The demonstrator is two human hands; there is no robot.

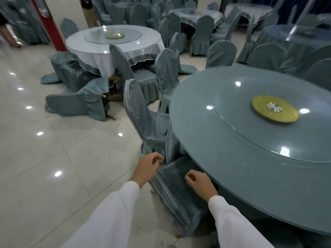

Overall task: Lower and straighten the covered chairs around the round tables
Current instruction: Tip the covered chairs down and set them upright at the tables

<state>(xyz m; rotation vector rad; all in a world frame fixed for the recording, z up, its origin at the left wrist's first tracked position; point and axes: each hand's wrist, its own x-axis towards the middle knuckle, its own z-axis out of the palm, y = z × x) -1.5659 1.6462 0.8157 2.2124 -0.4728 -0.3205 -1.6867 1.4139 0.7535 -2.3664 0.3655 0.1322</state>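
Banquet hall all round me, many covered chairs, more than I can count: the near round table [250, 149] is on my right, and a white-clothed table [114, 49] beyond has two chairs tipped over [75, 102]. Directly below me, the chair I'm working [177, 199] leans its back against the near table, long axis running away from me. Both my left hand [147, 167] and right hand [199, 183] hover over it, fingers loosely curled, grasping nothing, the right nearer.

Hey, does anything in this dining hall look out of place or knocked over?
Yes. By the white table, two covered chairs lie tipped on the floor, gold legs showing. The near chair below both hands leans tilted against the grey table.
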